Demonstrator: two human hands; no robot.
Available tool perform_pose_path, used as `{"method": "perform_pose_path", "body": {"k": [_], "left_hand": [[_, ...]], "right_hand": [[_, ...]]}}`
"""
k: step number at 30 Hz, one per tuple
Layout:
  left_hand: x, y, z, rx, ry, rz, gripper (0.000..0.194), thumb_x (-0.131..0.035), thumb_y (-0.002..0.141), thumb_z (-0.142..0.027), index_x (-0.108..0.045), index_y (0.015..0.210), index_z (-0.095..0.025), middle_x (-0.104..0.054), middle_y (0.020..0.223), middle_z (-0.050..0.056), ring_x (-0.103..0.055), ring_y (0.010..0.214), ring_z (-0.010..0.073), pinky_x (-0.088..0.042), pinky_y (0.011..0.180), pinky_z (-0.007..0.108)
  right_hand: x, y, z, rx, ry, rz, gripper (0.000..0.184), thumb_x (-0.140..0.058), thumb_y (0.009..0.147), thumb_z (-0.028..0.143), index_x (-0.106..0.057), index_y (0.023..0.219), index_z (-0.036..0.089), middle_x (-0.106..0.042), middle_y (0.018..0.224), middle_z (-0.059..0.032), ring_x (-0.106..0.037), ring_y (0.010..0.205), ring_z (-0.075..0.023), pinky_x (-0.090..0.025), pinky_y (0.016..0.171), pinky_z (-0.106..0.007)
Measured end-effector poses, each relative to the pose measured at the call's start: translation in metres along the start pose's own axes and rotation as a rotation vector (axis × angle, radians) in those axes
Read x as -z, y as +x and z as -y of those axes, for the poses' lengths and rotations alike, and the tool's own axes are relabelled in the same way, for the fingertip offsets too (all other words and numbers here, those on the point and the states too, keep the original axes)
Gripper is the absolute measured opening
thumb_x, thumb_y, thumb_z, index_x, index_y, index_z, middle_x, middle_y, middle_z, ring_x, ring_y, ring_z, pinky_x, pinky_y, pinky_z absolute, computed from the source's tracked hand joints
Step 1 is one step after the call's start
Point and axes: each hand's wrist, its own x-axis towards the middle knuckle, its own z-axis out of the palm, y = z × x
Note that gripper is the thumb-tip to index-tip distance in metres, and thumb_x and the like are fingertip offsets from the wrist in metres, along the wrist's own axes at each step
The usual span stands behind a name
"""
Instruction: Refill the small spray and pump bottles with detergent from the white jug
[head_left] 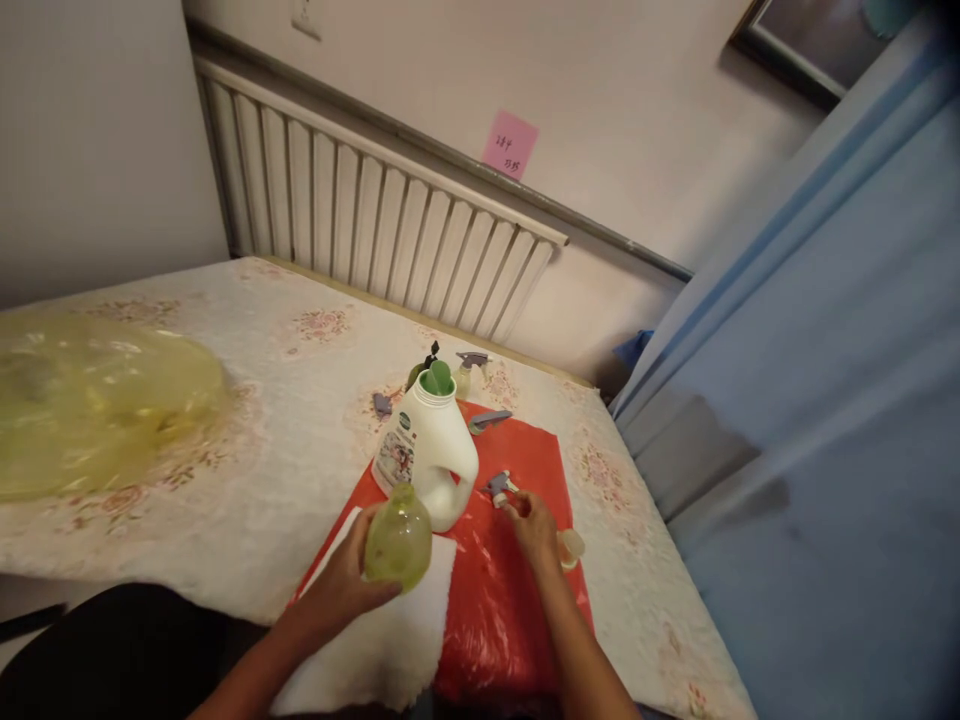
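Observation:
My left hand (352, 570) is wrapped round a rounded, see-through yellow-green bottle (401, 540), its bare neck pointing up. With its fingers pinched, my right hand (534, 525) is at a grey and white spray nozzle (498, 488) over the red plastic sheet (495, 620). Just behind the bottle stands a large white jug (442, 450) with a handle and a printed label. A green funnel-like piece (437, 378) sits in its mouth. To the right of my right wrist is a small clear cup or cap (570, 548).
A white towel (375, 650) lies on the near left of the sheet. Behind the jug are another spray bottle (465, 376) and a grey-handled tool (489, 420). A yellow plastic bag (105, 400) lies at left on the flowered tablecloth (300, 400). A blue curtain (795, 380) hangs at right.

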Motion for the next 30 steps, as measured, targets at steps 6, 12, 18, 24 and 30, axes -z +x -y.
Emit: {"method": "perform_pose_path", "body": {"k": [6,12,18,24,30], "left_hand": [[-0.059,-0.006,0.002,0.092,-0.132,0.154,0.083,-0.082,0.060,-0.031,-0.039,0.131,-0.029,-0.058,0.129,0.007,-0.056,0.119,0.0313,-0.047,0.098,0.045],[-0.094,-0.001,0.007,0.188,-0.255,0.215,0.084,-0.082,0.051,-0.021,-0.044,0.125,-0.025,-0.061,0.117,0.006,-0.060,0.107,0.0284,-0.049,0.089,0.041],[-0.122,0.009,0.023,0.157,-0.217,0.226,0.073,-0.082,0.049,-0.019,-0.048,0.113,-0.023,-0.062,0.102,0.002,-0.061,0.090,0.0239,-0.051,0.074,0.035],[-0.146,0.020,0.021,0.059,-0.085,0.213,0.077,-0.085,0.053,-0.026,-0.044,0.118,-0.022,-0.060,0.110,0.005,-0.062,0.094,0.0232,-0.052,0.079,0.036],[-0.166,0.028,0.014,-0.112,0.167,0.062,0.071,-0.083,0.056,-0.032,-0.045,0.116,-0.021,-0.060,0.108,0.006,-0.063,0.094,0.0237,-0.054,0.082,0.039]], "right_hand": [[-0.013,0.019,-0.011,0.006,-0.250,0.125,0.031,-0.063,0.080,0.042,-0.070,0.098,0.018,-0.072,0.099,-0.0104,-0.066,0.094,-0.0248,-0.046,0.076,-0.029],[-0.026,0.033,-0.007,0.015,-0.313,0.170,0.024,-0.064,0.080,0.034,-0.072,0.095,0.017,-0.073,0.104,-0.0141,-0.064,0.102,-0.0262,-0.043,0.081,-0.030],[0.007,0.044,-0.002,0.037,-0.143,0.148,0.024,-0.058,0.080,0.031,-0.073,0.094,0.018,-0.075,0.089,-0.0093,-0.066,0.080,-0.0220,-0.043,0.066,-0.028],[0.077,0.034,0.006,0.134,0.173,-0.045,0.037,-0.061,0.076,0.040,-0.070,0.102,0.016,-0.070,0.082,-0.0023,-0.060,0.072,-0.0183,-0.047,0.070,-0.029],[0.124,0.000,0.013,0.215,0.534,-0.205,0.035,-0.068,0.075,0.042,-0.067,0.099,0.016,-0.070,0.091,-0.0043,-0.063,0.080,-0.0194,-0.051,0.071,-0.032]]}}
